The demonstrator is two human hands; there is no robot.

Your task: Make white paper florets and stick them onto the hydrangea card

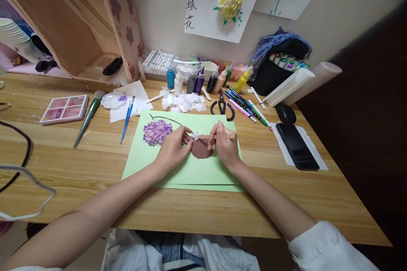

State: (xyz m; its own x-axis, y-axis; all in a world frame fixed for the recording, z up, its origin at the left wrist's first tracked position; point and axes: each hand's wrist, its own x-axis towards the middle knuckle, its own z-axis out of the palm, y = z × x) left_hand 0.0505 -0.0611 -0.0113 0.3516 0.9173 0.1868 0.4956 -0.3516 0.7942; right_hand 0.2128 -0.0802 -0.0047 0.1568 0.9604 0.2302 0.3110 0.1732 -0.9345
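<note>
A light green paper sheet (190,173) lies on the wooden desk (95,165). On it sit a purple tissue flower (156,131) with a thin drawn stem and a brown pot-shaped cutout (201,149). My left hand (174,147) rests on the sheet, its fingers pinched on a small white tissue piece (196,136) at the cutout's top edge. My right hand (224,143) is closed round a flat wooden stick (226,136) whose tip points at that tissue piece.
Behind the sheet lie white tissue scraps (184,102), black scissors (222,108), coloured markers (244,106) and paint bottles (193,79). A paint palette (113,100), blue brushes (127,119) and a green brush (86,119) lie left. A black phone (296,145) and mouse (285,113) lie right.
</note>
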